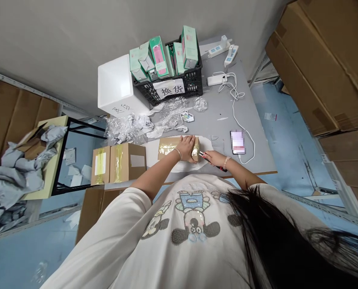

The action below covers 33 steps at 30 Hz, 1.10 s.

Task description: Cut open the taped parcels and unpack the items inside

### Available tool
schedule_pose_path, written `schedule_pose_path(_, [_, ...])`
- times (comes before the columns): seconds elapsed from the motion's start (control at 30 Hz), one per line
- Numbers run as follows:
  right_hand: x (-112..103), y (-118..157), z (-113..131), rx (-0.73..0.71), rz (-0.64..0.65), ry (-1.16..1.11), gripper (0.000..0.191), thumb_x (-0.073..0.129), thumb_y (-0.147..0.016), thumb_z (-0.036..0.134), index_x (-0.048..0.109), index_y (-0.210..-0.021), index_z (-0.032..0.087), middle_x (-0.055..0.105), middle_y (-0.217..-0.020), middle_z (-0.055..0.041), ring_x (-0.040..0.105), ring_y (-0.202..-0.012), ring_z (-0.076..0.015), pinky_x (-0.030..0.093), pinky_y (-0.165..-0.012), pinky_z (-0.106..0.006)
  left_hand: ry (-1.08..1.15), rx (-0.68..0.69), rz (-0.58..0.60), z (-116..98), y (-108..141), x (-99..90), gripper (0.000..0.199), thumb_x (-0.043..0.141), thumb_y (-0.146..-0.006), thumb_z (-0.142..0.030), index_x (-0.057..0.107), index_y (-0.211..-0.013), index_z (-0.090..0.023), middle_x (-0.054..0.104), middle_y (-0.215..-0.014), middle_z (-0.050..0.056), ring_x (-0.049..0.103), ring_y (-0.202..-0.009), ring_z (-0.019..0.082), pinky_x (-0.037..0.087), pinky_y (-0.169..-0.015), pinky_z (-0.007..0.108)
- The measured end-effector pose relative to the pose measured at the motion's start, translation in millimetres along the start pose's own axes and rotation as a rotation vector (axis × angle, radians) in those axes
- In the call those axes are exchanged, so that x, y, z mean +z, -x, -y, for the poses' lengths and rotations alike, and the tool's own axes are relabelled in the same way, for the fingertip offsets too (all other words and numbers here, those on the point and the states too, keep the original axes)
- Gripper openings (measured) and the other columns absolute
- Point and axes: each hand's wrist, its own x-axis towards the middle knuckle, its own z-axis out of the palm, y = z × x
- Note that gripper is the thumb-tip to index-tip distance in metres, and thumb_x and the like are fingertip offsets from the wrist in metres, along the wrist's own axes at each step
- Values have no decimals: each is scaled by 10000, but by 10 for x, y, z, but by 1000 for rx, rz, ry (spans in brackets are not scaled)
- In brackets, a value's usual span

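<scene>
A small cardboard box [168,143] with shiny clear tape lies on white paper at the table's front. My left hand [186,148] rests on top of it, fingers spread over its right half. In my right hand [212,157] is a box cutter [220,167] with a dark and red handle, the fingers wrapped around it. Its metal tip points left and is at the taped right end of the box; whether it has entered the tape I cannot make out.
Two taped cartons [120,162] stand left. Behind are crumpled bubble wrap [125,126], a white foam bin [114,86] and a black crate [194,82] of green boxes. A phone [238,142] on a white cable lies right, near power strips [216,80]. Large cartons [320,68] are stacked beyond.
</scene>
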Motion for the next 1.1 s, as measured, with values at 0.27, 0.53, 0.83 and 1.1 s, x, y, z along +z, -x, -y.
schedule_pose_path(0.27, [80, 37, -6, -7, -14, -90, 292, 354, -1011, 403, 491, -852, 200, 524, -585, 38, 461, -445, -101, 390, -513, -216, -13, -9, 20, 1, 4, -18, 1374, 723, -491, -672, 86, -1544, -64, 239, -1554, 258, 188, -1428, 444, 37, -1159, 599])
schedule_pose_path(0.53, [42, 25, 29, -10, 6, -51, 297, 362, -1014, 401, 488, -845, 192, 521, -580, 37, 465, -455, -97, 390, -525, -210, -9, 9, 0, 11, -9, -4, 1380, 730, -486, -669, 99, -1536, -34, 244, -1542, 273, 197, -1418, 449, 41, -1155, 610])
schedule_pose_path(0.83, [-9, 130, -101, -5, 45, 1, 284, 377, -1005, 417, 531, -922, 193, 515, -576, 36, 452, -427, -100, 351, -470, -209, 5, 5, -17, -19, 45, -3, 1380, 741, -476, -683, 117, -1541, -66, 278, -1529, 256, 222, -1408, 446, 42, -1163, 593])
schedule_pose_path(1.1, [-32, 185, -178, -22, 17, 85, 285, 390, -996, 399, 548, -899, 183, 544, -595, 20, 474, -437, -106, 342, -477, -213, 32, -24, -71, -33, 66, 68, 1402, 749, -457, -709, 133, -1540, -66, 308, -1504, 255, 265, -1383, 444, 68, -1161, 604])
